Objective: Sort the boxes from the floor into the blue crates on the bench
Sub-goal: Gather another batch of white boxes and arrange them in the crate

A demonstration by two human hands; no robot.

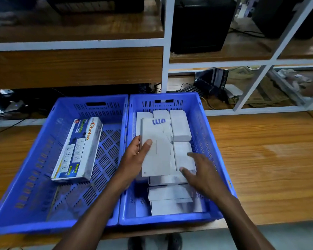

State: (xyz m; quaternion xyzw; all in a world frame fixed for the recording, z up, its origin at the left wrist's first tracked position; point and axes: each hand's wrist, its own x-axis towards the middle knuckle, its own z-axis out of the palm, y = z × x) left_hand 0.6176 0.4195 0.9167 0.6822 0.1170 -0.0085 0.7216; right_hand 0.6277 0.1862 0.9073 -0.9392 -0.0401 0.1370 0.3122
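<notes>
Two blue crates stand side by side on the wooden bench. The left crate (43, 141) holds one long printed box (79, 150) labelled "Choice". The right crate (206, 127) holds several plain white boxes (180, 125). My left hand (134, 159) grips a long white box with blue lettering (156, 147) by its left edge, thumb on top, over the boxes in the right crate. My right hand (199, 170) hovers with fingers spread over the white boxes just right of it, fingertips touching or nearly touching one.
The wooden bench (260, 159) stretches to the right of the crates. Behind them stands a white-framed shelf (165, 51) with dark equipment, cables, a keyboard (190, 89) and a bag (213, 78). My shoes (155, 240) show below the bench's front edge.
</notes>
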